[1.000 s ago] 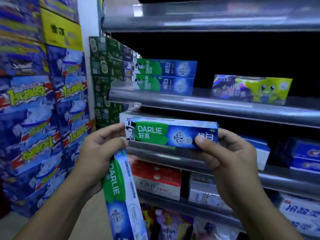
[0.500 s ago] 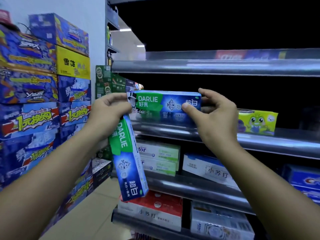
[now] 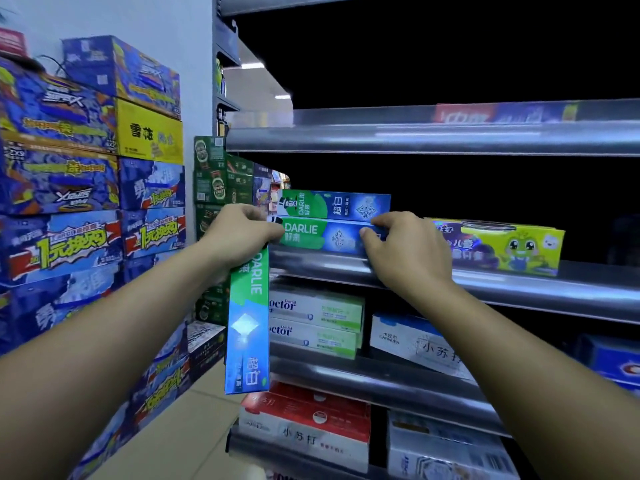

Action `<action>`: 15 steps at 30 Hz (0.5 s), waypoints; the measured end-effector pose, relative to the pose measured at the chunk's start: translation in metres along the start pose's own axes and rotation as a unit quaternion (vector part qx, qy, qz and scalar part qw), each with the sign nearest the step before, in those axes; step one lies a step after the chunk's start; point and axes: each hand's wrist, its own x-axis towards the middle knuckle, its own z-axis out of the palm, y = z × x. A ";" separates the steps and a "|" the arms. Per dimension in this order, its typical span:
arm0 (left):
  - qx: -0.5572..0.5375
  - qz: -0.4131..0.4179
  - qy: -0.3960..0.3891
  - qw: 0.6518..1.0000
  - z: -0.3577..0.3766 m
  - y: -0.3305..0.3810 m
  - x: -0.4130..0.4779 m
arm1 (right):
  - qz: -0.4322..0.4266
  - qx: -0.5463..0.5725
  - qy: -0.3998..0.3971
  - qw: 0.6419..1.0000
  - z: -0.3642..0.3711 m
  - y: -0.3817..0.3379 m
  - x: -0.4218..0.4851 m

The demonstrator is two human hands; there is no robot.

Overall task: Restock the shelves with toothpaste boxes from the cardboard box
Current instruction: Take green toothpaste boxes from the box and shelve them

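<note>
Cartons (image 3: 86, 202): blue and yellow, stacked high at far left.
Shelf (image 3: 519, 292): steel middle tier, with a green kids' box (image 3: 498, 245) at right.
Hanging box (image 3: 247, 320): Darlie toothpaste, dangling upright before the shelf's left end.
Front box (image 3: 325, 235): lengthwise on the shelf lip, back box (image 3: 334, 205) just above it.
Left hand (image 3: 239, 237): fingers curled, gripping the hanging box's top.
Right hand (image 3: 405, 247): thumb and fingers pinching the front box's right end.

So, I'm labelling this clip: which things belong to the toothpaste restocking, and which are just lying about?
Job: left hand, right hand, level Darlie box, hanging Darlie box, shelved Darlie box, shelf rail.
Lying about: drink cartons, kids' toothpaste box, Doctor boxes.
</note>
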 end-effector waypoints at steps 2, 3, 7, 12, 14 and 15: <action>-0.003 -0.004 -0.001 1.000 -0.001 -0.002 0.000 | -0.012 -0.012 -0.009 1.000 -0.001 -0.001 -0.001; -0.007 -0.008 -0.005 1.000 -0.002 -0.002 0.001 | -0.021 -0.017 -0.014 1.000 -0.001 -0.002 -0.002; -0.043 -0.028 -0.012 0.999 -0.002 -0.002 -0.003 | -0.060 -0.027 -0.047 0.997 -0.005 -0.003 -0.009; -0.144 -0.028 0.088 0.985 -0.003 0.003 -0.013 | -0.146 0.061 0.053 0.986 -0.025 -0.011 -0.034; -0.192 -0.029 0.119 0.974 -0.005 0.007 -0.018 | -0.157 0.115 0.056 0.979 -0.027 -0.017 -0.056; -0.220 -0.033 0.131 0.966 -0.005 0.010 -0.020 | -0.129 0.143 0.005 0.981 -0.028 -0.021 -0.068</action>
